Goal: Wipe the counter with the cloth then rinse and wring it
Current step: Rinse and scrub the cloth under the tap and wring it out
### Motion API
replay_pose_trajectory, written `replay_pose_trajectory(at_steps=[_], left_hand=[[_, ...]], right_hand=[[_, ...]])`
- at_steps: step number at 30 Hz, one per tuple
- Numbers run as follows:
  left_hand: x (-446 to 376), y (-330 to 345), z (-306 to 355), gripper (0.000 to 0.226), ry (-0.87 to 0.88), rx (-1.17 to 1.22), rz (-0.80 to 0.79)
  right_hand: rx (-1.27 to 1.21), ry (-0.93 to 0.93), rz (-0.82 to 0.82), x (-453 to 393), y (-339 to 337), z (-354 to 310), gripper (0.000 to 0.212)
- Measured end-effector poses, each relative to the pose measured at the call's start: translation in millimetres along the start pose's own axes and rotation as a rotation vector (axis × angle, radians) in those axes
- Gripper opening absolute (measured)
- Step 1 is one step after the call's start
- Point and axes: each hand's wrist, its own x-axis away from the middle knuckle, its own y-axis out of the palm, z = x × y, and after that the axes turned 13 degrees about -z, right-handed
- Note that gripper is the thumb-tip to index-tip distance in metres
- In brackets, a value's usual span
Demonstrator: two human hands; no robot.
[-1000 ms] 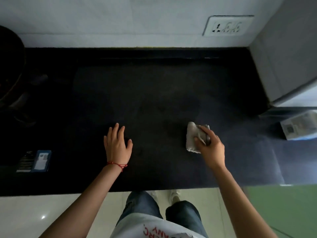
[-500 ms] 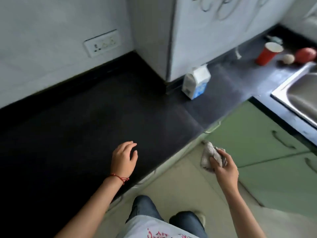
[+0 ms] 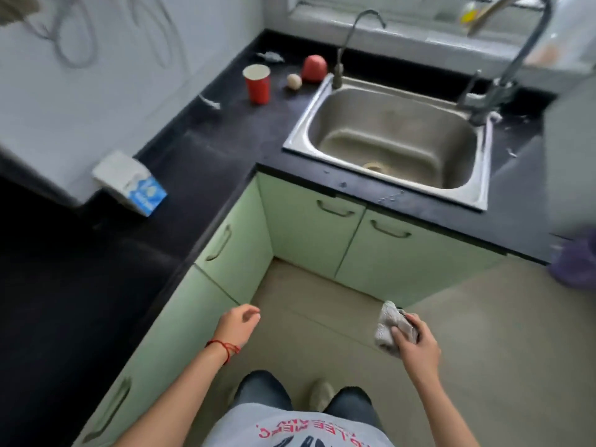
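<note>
My right hand (image 3: 416, 345) grips a crumpled grey cloth (image 3: 387, 329) in the air over the floor, below and in front of the sink cabinet. My left hand (image 3: 237, 325) hangs loosely curled and holds nothing, beside the green cabinets under the black counter (image 3: 96, 269). A steel sink (image 3: 309, 124) is set in the counter straight ahead, with a tall tap (image 3: 512, 62) at its right back corner and a thin curved tap (image 3: 348, 43) at its left back corner.
A red cup (image 3: 258, 83), a small pale ball (image 3: 294, 81) and a red fruit (image 3: 314, 68) stand on the counter left of the sink. A white and blue carton (image 3: 132, 182) sits under a white appliance (image 3: 64, 91). A purple bag (image 3: 574, 262) hangs at right.
I have turned right from the counter toward the sink. My right hand carried the cloth off the counter into the air; my left hand left the counter top.
</note>
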Motion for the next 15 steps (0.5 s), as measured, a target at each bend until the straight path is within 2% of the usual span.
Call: replay_pose_trajectory(at_steps=[6, 15], left_hand=[[-42, 10, 48, 0.014, -0.020, 0.049, -0.022], [-151, -35, 180, 0.015, 0.214, 0.062, -0.038]], right_hand=[[-0.082, -0.006, 0.046, -34, -42, -16, 0.038], [-0.194, -0.162, 0.131, -131, -52, -111, 0.038]])
